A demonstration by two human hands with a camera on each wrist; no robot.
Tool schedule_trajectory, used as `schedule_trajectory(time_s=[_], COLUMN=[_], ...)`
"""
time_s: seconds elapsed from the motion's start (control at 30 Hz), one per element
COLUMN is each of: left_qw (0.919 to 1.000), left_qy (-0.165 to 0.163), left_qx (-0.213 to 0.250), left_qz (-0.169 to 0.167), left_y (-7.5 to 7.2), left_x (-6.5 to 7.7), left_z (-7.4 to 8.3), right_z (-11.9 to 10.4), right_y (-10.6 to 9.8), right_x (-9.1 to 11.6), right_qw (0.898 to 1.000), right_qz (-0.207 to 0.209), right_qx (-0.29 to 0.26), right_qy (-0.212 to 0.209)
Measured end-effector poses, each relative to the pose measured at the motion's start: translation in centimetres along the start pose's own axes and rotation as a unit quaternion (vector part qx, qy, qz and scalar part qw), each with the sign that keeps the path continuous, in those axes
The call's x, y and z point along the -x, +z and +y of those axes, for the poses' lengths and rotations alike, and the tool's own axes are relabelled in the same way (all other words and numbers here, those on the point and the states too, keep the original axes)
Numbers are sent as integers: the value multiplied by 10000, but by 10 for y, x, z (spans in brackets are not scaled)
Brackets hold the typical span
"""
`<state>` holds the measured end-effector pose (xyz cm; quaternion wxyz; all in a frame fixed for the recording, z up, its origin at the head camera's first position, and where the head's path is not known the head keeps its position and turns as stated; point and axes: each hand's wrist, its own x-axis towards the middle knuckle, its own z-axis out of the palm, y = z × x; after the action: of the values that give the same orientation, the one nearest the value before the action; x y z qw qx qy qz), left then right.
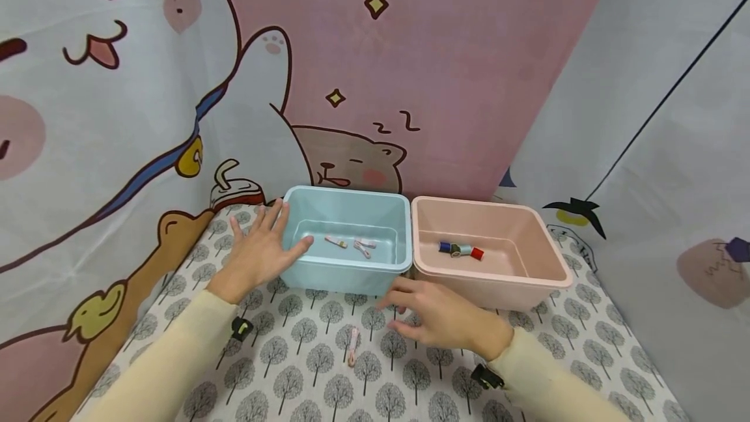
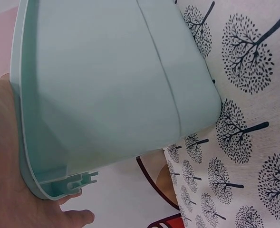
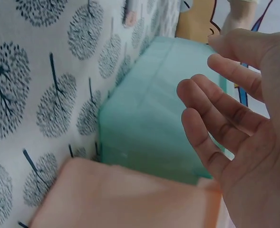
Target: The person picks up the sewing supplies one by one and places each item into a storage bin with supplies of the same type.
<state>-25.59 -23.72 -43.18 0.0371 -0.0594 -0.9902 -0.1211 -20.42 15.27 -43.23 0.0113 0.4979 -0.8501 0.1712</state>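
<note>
My left hand [image 1: 260, 253] has its fingers spread over the left end of a light blue bin [image 1: 346, 277] and touches its rim. The left wrist view has that bin's outer wall [image 2: 106, 85] close by, with the hand along the rim. My right hand [image 1: 433, 314] hovers before the join of the two bins, its fingers loosely bent with nothing between them. A thin pink looped bundle [image 1: 353, 346] lies on the cloth to its left. Inside the blue bin lie several similar slim bundles [image 1: 362, 249].
Right beside the blue bin stands a pink bin [image 1: 498, 285] with several small spool-like pieces [image 1: 465, 250] in blue, dark, pale and red. Both stand on a tree-print cloth [image 1: 322, 370]. A cartoon-printed curtain [image 1: 445, 83] rises behind them.
</note>
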Motion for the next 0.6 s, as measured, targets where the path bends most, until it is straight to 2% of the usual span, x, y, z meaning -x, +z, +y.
schedule_trajectory(time_s=[0.2, 0.6], left_qw=[10000, 10000], left_qy=[-33, -14], left_qx=[5, 4], left_qz=[-26, -13], left_y=[-2, -1], left_x=[0, -2], left_z=[0, 0], right_z=[1, 3], right_y=[14, 43], right_x=[-8, -20], right_qw=[9991, 9934], right_qz=[-392, -1076], right_qx=[-120, -391], right_qy=[-64, 83])
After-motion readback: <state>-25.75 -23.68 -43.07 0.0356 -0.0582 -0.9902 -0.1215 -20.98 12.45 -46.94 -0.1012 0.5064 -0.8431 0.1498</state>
